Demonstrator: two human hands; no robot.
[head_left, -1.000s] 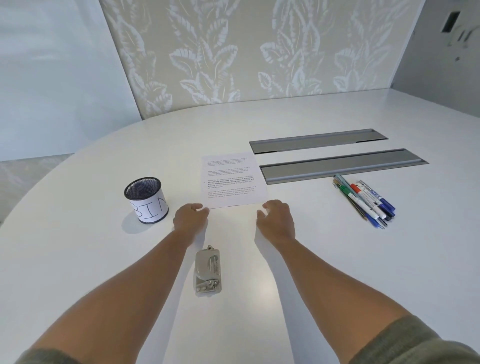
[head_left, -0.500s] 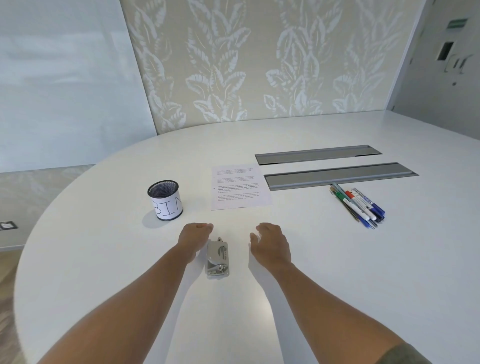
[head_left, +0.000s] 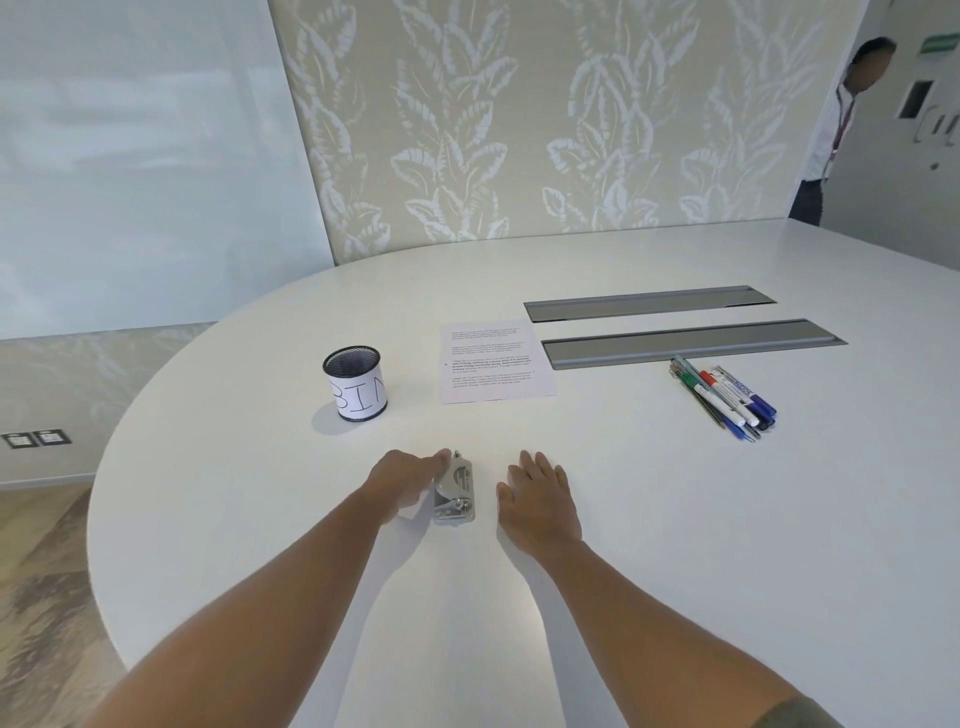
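Note:
A small metal hole punch lies on the white table between my hands. My left hand touches its left side, fingers reaching along its far end; whether they curl round it I cannot tell. My right hand rests flat on the table just right of the punch, fingers straight, apart from it. A printed sheet of paper lies flat further back, beyond both hands.
A black mesh cup labelled BIN stands left of the paper. Several pens and markers lie at the right. Two grey metal cable flaps sit in the tabletop behind. A person stands at the far right doorway.
Both hands drew back from the near edge of the paper toward me. The left hand came against the hole punch; the right hand flattened on the table beside it.

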